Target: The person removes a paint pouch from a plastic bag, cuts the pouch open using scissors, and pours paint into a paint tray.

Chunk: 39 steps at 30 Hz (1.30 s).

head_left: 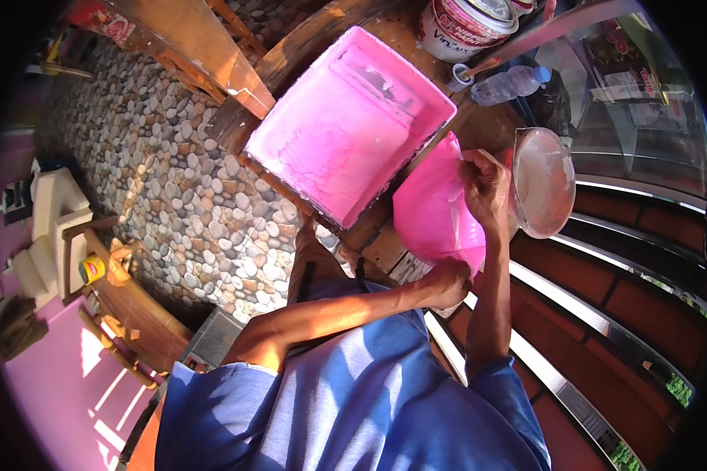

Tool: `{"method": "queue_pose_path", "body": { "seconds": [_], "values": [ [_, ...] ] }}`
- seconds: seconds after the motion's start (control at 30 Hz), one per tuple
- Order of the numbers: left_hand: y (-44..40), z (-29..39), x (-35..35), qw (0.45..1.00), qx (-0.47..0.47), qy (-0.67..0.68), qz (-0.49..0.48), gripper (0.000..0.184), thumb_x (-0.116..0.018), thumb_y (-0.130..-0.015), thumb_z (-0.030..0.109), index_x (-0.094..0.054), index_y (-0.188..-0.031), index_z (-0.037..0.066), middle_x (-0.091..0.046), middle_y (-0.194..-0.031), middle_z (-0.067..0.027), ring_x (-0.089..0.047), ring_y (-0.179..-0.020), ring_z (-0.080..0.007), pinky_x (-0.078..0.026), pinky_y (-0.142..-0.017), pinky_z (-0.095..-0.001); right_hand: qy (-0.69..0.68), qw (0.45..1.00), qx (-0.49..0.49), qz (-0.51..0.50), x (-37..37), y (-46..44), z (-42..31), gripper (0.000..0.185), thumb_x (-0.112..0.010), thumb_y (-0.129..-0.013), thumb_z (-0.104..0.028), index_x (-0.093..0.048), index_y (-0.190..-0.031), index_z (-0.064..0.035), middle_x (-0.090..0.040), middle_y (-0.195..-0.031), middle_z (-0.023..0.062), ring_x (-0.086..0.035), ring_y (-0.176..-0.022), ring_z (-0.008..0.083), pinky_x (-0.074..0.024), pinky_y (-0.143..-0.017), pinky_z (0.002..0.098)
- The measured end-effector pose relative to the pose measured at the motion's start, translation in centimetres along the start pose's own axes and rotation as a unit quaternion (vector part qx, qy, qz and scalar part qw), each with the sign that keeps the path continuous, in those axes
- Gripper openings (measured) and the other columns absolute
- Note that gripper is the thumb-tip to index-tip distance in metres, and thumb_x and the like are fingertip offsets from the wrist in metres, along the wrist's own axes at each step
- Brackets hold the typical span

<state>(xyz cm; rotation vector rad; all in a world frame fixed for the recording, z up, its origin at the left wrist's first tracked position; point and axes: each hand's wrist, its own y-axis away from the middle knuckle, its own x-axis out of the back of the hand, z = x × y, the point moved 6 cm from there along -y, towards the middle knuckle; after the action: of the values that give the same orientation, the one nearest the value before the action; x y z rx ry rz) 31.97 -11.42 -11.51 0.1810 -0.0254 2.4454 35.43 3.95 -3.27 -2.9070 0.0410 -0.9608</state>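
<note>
A pink plastic bag, bulging and wrinkled, is stretched between my two hands. My right hand pinches its upper edge, fingers curled in. Lower down, my left hand is closed on the bag's near edge. What the bag contains, I cannot make out for certain. Just left of it lies a large paint tray, coated inside with wet-looking pink paint. Right of my right hand is a round tub or lid with a pale, paint-smeared surface.
A labelled paint bucket stands at the back, near a clear plastic bottle with a blue cap. A wooden plank juts in at upper left. Pebble-patterned floor spreads left; a wooden bench holds a yellow can.
</note>
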Motion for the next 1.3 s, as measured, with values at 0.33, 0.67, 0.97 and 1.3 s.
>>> {"method": "queue_pose_path", "body": {
  "seconds": [0.33,0.67,0.97,1.3],
  "values": [
    [-3.8,2.1,4.1,0.994,-0.033,0.098,0.026,0.015,-0.054,-0.064,0.001,-0.063,-0.074,-0.005,-0.060,-0.069,-0.0260,-0.062,-0.063,-0.0381,-0.048,-0.058,-0.0421,0.118,0.986,0.072,-0.093,-3.4,-4.6,0.8,0.004,-0.059,-0.074,0.003,-0.059,-0.078,0.0040,-0.057,-0.066,0.0183,-0.061,-0.060,0.0305,-0.0450,-0.056,0.0359],
    [-4.9,4.9,8.3,0.998,-0.024,0.057,0.031,0.017,-0.053,-0.078,0.007,-0.060,-0.069,-0.005,-0.060,-0.061,-0.0215,-0.062,-0.057,-0.0319,-0.048,-0.054,-0.0413,0.120,0.982,0.058,-0.137,-4.4,-9.0,6.7,0.011,-0.063,-0.073,-0.004,-0.066,-0.082,0.0011,-0.067,-0.072,0.0152,-0.067,-0.068,0.0239,-0.0504,-0.063,0.0319],
    [-5.5,5.2,9.3,0.988,-0.006,0.154,0.003,0.029,-0.048,-0.089,0.013,-0.051,-0.064,-0.002,-0.054,-0.053,-0.0087,-0.058,-0.049,-0.0152,-0.046,-0.047,-0.0328,0.128,0.981,0.046,-0.140,-4.7,-10.1,8.6,0.009,-0.063,-0.072,-0.006,-0.065,-0.077,0.0012,-0.063,-0.067,0.0141,-0.062,-0.059,0.0210,-0.0474,-0.058,0.0313],
    [-5.5,4.9,9.7,0.963,0.036,0.265,0.030,0.031,-0.052,-0.083,0.007,-0.036,-0.056,0.003,-0.038,-0.045,-0.0104,-0.044,-0.040,-0.0151,-0.035,-0.040,-0.0381,0.141,0.977,0.067,-0.144,-5.1,-10.5,8.9,0.009,-0.064,-0.072,-0.007,-0.063,-0.077,0.0008,-0.061,-0.066,0.0143,-0.062,-0.059,0.0222,-0.0463,-0.058,0.0331]
  ]
}}
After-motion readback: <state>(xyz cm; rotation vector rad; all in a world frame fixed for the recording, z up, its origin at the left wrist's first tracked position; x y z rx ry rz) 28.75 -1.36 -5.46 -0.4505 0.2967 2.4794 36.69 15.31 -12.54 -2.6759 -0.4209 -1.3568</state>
